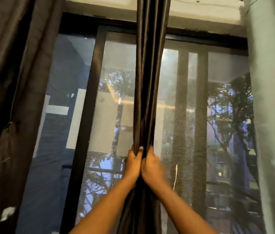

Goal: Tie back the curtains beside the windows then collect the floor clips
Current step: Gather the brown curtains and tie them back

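Hands at centre frame gather one dark satin curtain (147,85) into a tight vertical bunch before the window (116,81). Left hand (133,163) and right hand (152,163) meet side by side, fingers of each curled round the folds. A second, brown curtain (15,81) hangs along the left edge; a pale third curtain (271,98) occupies the right edge. No tie-back shows on the gathered panel, so tying appears begun but unfinished. Whether the side curtains are tied cannot be told. Floor and clips lie out of view; collection apparently remains. Count: three curtains, two hands, one window.
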